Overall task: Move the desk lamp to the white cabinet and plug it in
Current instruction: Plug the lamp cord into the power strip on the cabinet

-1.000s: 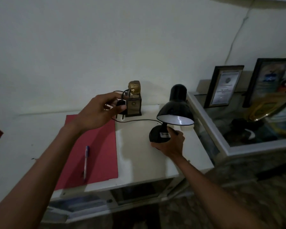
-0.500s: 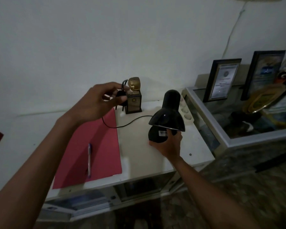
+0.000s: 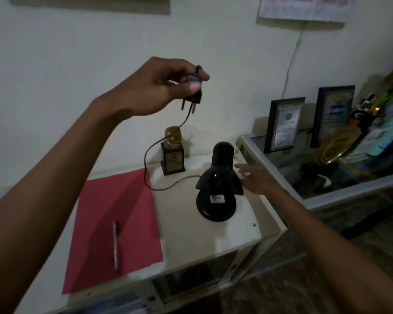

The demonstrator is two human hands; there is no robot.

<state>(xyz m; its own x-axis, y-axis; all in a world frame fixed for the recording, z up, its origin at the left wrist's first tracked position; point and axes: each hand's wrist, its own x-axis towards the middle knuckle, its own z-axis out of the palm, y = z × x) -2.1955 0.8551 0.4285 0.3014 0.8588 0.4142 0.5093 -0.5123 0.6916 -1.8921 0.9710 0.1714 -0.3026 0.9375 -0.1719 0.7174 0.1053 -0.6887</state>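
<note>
The black desk lamp [image 3: 217,184] stands on the white cabinet [image 3: 186,232] near its right end, shade tipped down over the round base. My left hand [image 3: 159,87] is raised high in front of the wall, pinching the lamp's black plug [image 3: 35,99], pins pointing down. The black cord [image 3: 153,152] hangs from the plug and loops across the cabinet top to the lamp. My right hand [image 3: 255,179] hovers just right of the shade with its fingers spread, holding nothing. A white power strip [image 3: 237,152] is partly hidden behind the lamp.
A red folder [image 3: 114,223] with a pen [image 3: 115,243] on it lies on the cabinet's left part. A small gold trophy [image 3: 173,150] stands at the back. To the right is a glass display case [image 3: 304,175] with framed certificates [image 3: 285,124].
My left hand has lifted the plug well above the cabinet, drawing the cord up. My right hand has let go of the lamp base and moved to the shade's right side.
</note>
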